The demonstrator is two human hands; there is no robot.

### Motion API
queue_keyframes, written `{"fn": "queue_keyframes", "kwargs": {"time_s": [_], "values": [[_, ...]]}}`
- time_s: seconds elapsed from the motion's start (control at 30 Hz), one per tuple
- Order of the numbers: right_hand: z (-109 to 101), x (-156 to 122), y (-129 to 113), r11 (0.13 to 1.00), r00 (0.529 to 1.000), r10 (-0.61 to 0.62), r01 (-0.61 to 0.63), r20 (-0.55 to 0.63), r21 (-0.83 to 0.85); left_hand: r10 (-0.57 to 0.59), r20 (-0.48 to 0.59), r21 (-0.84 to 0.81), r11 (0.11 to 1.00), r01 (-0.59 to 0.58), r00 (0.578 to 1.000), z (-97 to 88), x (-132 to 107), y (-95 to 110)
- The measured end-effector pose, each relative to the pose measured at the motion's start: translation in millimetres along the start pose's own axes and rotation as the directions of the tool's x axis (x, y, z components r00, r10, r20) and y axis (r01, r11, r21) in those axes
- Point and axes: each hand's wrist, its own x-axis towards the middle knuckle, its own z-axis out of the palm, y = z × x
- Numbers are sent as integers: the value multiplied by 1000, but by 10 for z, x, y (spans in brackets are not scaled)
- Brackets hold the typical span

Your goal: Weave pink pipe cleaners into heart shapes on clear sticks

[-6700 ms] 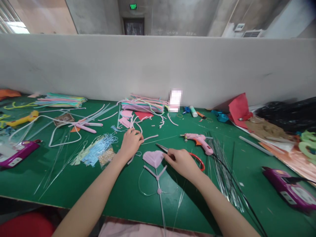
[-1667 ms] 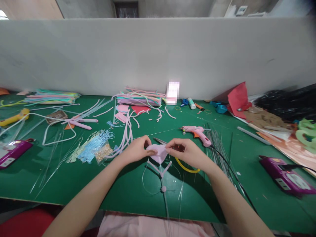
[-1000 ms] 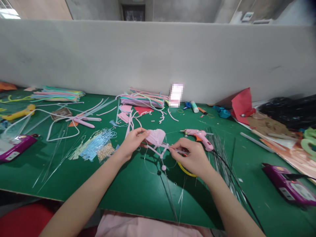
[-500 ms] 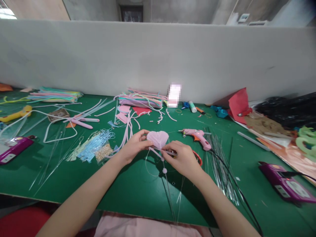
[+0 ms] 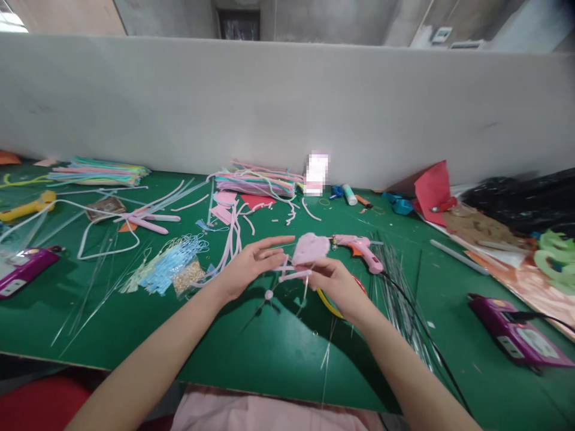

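While the green felt-topped work table [image 5: 135, 323] carries most of the clutter, the work sits at its centre, lifted just above the surface. A stack of pastel chenille stems [image 5: 256, 181] lies against the grey partition wall [image 5: 179, 108]. A pink hot-glue gun [image 5: 359, 246] rests just right of the hands, with a bundle of thin silver wires [image 5: 399, 287] beside it. 2 purple boxes are visible, one at the left edge [image 5: 22, 269] and one at the right [image 5: 516, 332].

Right hand [image 5: 335, 281]: closed on the stem of a pink heart-shaped piece of wound chenille stems [image 5: 309, 247], gripping just under the heart, where 2 short pink side arms branch off. The heart is tilted, and its thin wire stem runs down-left to a small pink bead [image 5: 269, 294].

Left hand [image 5: 247, 266]: fingers extended and spread, holding nothing, palm next to the heart; whether a fingertip touches it cannot be told.

Judged step: inspection or repositioning of the heart between shaping passes. The next move likely calls for the left hand to re-pinch the heart's edge while the right keeps the stem steady. Yellow-handled scissors [image 5: 326, 302] lie partly hidden under the right hand.
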Motion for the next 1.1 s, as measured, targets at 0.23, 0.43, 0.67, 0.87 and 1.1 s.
{"fn": "queue_keyframes", "kwargs": {"time_s": [0.23,0.43,0.67,0.87,1.1], "values": [[-62,-26,-76,999,994,-28,25,108,32,-327,243,-221,898,380,913,-101,-12,24],[-196,0,-55,971,984,-106,133,142,-200,-298,151,-217,920,326,943,-140,-10,48],[-340,61,-50,881,971,-236,193,-48,-432,-240,-31,-223,948,227,970,-72,9,88],[-336,82,-12,805,933,-347,247,-91,-539,-209,-20,-249,948,198,978,-69,29,73],[-160,83,109,930,964,-248,209,-95,-302,-225,15,-177,958,224,974,-33,37,-7]]}}
